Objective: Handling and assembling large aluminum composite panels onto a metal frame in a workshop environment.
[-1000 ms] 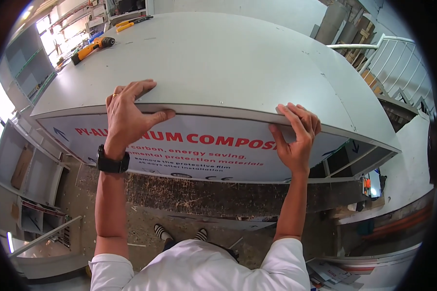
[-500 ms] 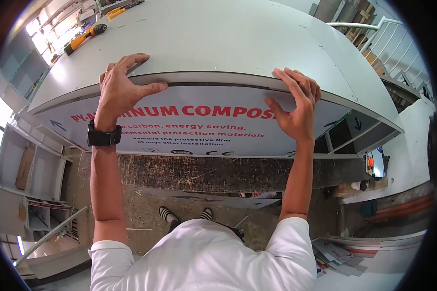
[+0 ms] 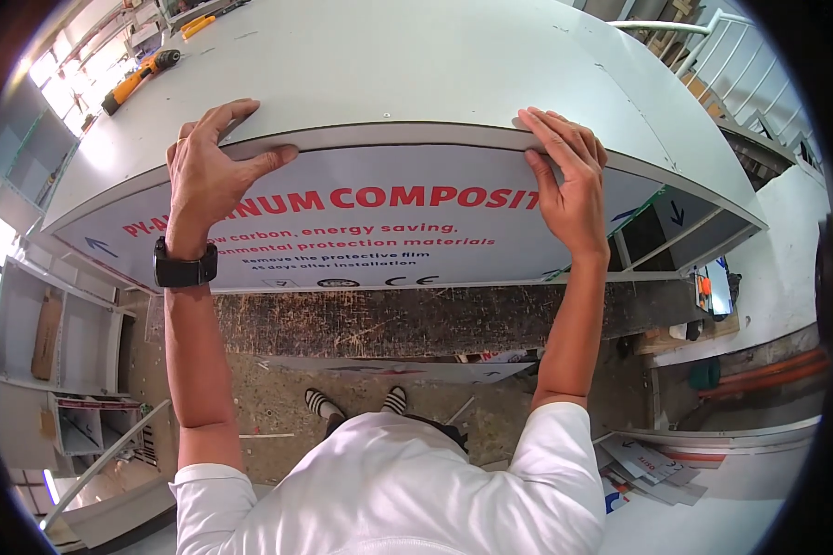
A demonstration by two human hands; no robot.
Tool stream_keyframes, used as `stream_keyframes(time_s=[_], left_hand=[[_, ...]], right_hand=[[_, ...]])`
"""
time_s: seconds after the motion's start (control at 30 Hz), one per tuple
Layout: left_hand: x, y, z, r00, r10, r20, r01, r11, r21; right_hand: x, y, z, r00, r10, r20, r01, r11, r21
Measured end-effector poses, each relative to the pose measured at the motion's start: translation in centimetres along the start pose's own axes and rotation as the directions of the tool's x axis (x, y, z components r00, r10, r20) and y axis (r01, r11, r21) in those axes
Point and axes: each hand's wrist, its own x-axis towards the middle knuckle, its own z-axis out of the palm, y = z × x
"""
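A large grey-white composite panel (image 3: 416, 65) lies flat in front of me, its near face (image 3: 379, 236) covered in white film with red and grey print. My left hand (image 3: 208, 166), with a black watch at the wrist, grips the panel's near top edge, fingers over the top and thumb along the edge. My right hand (image 3: 569, 180) clamps the same edge further right, fingers spread on top. Both arms reach up from below.
An orange and black power tool (image 3: 139, 74) lies on the panel's far left. Grey open cabinets (image 3: 55, 333) stand at left, a white railing (image 3: 750, 65) at upper right. A rough dark bench edge (image 3: 416, 319) runs beneath the panel; scrap sheets (image 3: 648, 458) lie at lower right.
The panel's near edge sits higher and closer in view than before, and both hands have stayed on that edge while my arms stretched further up.
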Motion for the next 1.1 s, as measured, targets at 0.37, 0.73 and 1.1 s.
stream_keyframes(time_s=[0.37,0.73,1.1], left_hand=[[-0.3,3.0,2.3,0.901,0.295,-0.318,-0.285,0.955,0.079],[1.1,17.7,8.8,0.845,0.532,-0.061,-0.533,0.846,-0.011],[1.3,17.6,9.6,0.887,0.442,-0.133,-0.458,0.877,-0.147]], right_hand=[[0.3,0.6,0.2,0.997,-0.066,-0.046,0.065,0.997,-0.032],[0.5,0.0,0.0,0.996,-0.055,-0.073,0.053,0.998,-0.028],[0.0,1.2,0.8,0.994,-0.083,-0.077,0.081,0.996,-0.036]])
